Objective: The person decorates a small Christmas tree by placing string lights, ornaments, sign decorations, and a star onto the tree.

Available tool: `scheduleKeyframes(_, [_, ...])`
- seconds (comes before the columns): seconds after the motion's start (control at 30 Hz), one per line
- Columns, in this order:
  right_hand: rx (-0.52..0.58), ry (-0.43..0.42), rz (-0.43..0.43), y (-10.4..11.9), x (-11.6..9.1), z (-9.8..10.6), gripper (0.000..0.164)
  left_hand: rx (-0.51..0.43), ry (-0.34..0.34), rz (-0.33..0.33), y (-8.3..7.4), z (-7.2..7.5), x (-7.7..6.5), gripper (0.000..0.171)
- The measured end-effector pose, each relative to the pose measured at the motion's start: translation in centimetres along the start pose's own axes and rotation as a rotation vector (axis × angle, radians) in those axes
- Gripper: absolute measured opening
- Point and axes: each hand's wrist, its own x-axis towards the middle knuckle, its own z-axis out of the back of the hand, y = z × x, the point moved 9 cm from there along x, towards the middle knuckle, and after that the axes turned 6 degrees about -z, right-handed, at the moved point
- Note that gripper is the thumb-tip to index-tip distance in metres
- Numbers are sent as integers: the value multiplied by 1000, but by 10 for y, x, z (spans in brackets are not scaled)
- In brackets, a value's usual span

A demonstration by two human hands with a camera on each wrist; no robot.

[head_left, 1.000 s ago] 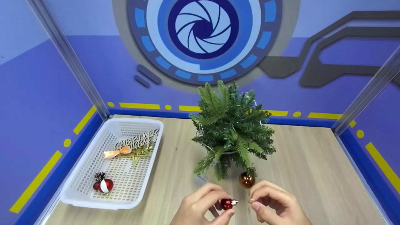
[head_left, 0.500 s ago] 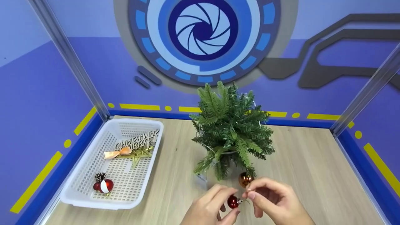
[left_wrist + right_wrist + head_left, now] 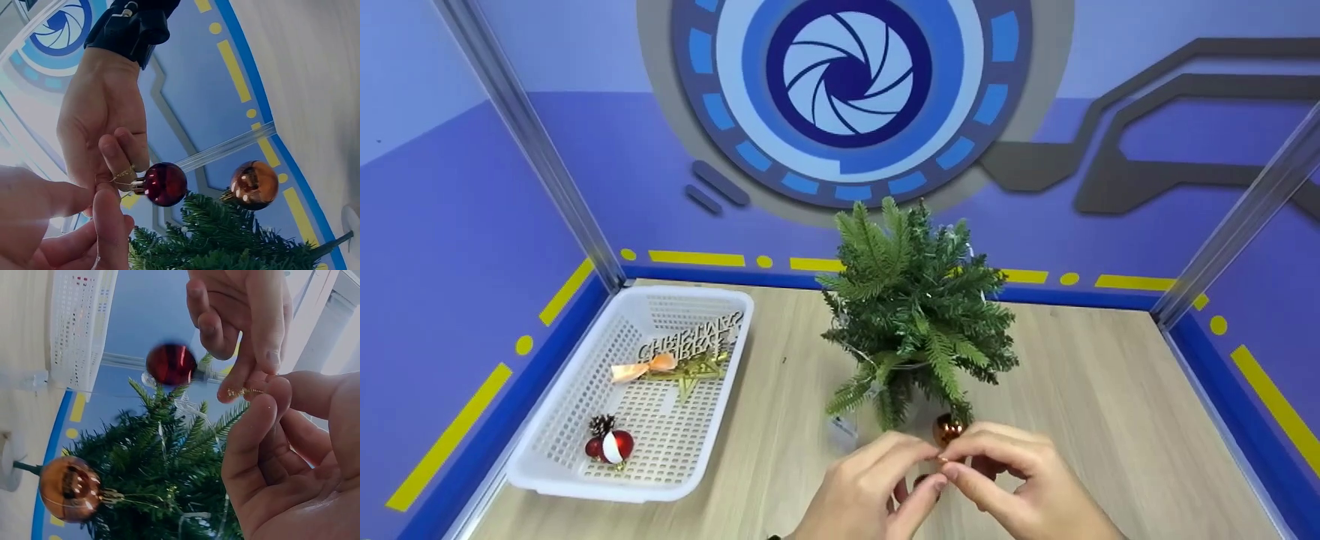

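A shiny red Christmas bauble (image 3: 165, 184) hangs below my fingertips, its silver cap towards my hands. Its thin gold string (image 3: 241, 391) is pinched between thumb and forefinger of my right hand (image 3: 1024, 480). My left hand (image 3: 862, 487) meets it fingertip to fingertip and pinches at the same string. From the head view the bauble is almost wholly hidden behind the left fingers. Just beyond the hands, a copper bauble (image 3: 70, 489) hangs by its loop from a low branch of the small artificial Christmas tree (image 3: 915, 300).
On the left stands a white plastic basket (image 3: 529, 457). In it lie lettering (image 3: 690, 341), an orange bow (image 3: 649, 366), gold stars (image 3: 688, 384), a red-and-white bauble (image 3: 617, 447) and a pinecone (image 3: 601, 425). A clear tag (image 3: 844, 429) sits by the tree. Blue walls enclose the table.
My left hand has moved right with the red bauble until its fingertips meet those of my right hand. It has gone from gripping the bauble to pinching its string. Tree and basket stay put.
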Motion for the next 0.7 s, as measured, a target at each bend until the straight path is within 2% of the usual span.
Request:
scheduleKeyframes(0.17, [9, 20, -11, 3, 0, 0, 36, 14, 19, -53, -2, 1, 1, 16])
scheduleKeyframes(0.4, [70, 41, 12, 7, 2, -4, 37, -42, 13, -49, -2, 2, 0, 6])
scheduleKeyframes(0.7, [128, 59, -22, 7, 3, -9, 36, -17, 1, -63, -3, 4, -2, 14])
